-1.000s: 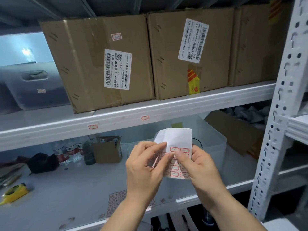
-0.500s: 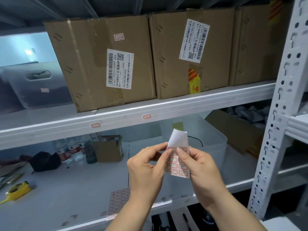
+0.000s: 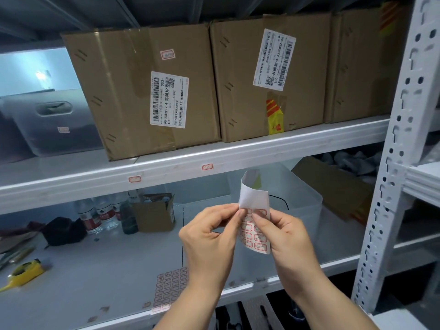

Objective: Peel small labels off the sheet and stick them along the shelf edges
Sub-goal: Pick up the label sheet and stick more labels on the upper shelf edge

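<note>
Head view: both hands meet just below centre, in front of the lower shelf bay; the left hand (image 3: 212, 236) pinches the left edge of the label sheet (image 3: 256, 225) between thumb and forefinger, remaining fingers curled; the right hand (image 3: 285, 236) grips the sheet's right side, thumb laid across its printed face, fingers closed behind it; the sheet stands roughly upright, its blank upper part curled backward, its lower part bearing two columns of red-bordered labels; whether a label is already lifted free cannot be told. At 11 o'clock from the hands, the upper shelf edge (image 3: 238, 160) carries two stuck labels, the left stuck label (image 3: 134, 179) and the right stuck label (image 3: 207, 166), well apart; above it stand cardboard boxes (image 3: 133, 91) with barcode stickers. At 7 o'clock, a second label sheet (image 3: 170, 290) lies flat near the front of the lower shelf (image 3: 95, 270); at 9 o'clock, a yellow tape measure (image 3: 25, 272) lies by the frame's left border; at 10 o'clock, water bottles (image 3: 95, 217) stand beside a small open carton (image 3: 154, 214); directly behind the hands sits a translucent bin (image 3: 297, 210); at 3 o'clock rises a perforated white upright (image 3: 390, 186).
</note>
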Demonstrator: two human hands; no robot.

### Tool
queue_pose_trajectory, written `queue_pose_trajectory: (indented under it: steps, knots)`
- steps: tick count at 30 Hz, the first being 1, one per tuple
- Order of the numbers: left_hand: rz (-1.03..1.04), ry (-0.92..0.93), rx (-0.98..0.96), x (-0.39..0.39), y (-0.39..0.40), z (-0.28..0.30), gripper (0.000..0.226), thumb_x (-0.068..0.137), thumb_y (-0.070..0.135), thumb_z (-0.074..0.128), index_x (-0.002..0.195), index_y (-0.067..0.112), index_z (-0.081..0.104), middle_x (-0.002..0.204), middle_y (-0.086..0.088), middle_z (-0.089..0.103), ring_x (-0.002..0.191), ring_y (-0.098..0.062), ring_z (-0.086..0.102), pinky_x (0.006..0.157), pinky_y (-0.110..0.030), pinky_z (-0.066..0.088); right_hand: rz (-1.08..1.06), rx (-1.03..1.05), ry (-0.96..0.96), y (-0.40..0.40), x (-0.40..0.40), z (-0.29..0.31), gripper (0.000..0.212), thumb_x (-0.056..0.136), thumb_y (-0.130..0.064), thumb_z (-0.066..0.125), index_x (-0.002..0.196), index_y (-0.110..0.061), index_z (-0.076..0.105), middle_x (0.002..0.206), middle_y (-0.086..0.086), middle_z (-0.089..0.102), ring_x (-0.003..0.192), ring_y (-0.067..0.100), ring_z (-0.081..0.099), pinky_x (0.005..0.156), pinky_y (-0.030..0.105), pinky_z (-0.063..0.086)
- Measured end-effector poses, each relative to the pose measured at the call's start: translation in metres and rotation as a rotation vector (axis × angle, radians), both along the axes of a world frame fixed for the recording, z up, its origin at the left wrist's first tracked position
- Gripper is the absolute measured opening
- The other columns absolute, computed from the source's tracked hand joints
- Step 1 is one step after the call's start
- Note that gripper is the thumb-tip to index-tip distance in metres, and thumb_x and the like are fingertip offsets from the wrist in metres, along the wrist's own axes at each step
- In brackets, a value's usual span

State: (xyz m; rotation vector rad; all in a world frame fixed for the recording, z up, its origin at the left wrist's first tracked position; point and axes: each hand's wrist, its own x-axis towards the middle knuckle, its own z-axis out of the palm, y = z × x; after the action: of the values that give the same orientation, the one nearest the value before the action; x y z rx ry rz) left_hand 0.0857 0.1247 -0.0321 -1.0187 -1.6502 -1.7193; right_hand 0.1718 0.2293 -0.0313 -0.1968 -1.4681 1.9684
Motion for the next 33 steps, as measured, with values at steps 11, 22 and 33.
queue_pose_trajectory:
  steps: [11,22,33]
  knots:
    - [0.025,0.020,0.027,0.000,0.005,-0.006,0.008,0.080,0.019,0.085,0.088,0.018,0.084,0.086,0.014,0.078,0.082,-0.009,0.076,0.072,-0.017,0.057,-0.043,-0.042,-0.010,-0.002,0.000,-0.003,0.018,0.095,-0.014,0.065,0.094,-0.006,0.081,0.102,0.030,0.075,0.090,0.030,0.069,0.098,0.060,0.052]
    - [0.015,-0.032,-0.048,-0.004,0.005,-0.005,0.008,0.084,0.021,0.082,0.087,0.028,0.079,0.084,0.015,0.074,0.081,-0.011,0.073,0.070,-0.023,0.057,-0.045,-0.026,-0.003,-0.001,-0.008,-0.008,0.032,0.080,-0.035,0.068,0.090,-0.007,0.081,0.091,0.024,0.079,0.081,0.027,0.073,0.078,0.043,0.062]
    - [-0.028,-0.136,0.013,-0.007,0.006,-0.003,0.016,0.079,0.012,0.086,0.086,0.027,0.083,0.085,0.013,0.078,0.083,-0.016,0.076,0.072,-0.025,0.059,-0.089,0.041,0.021,-0.001,-0.016,-0.012,0.030,0.084,-0.035,0.068,0.087,-0.008,0.080,0.091,0.028,0.074,0.080,0.023,0.069,0.083,0.050,0.056]
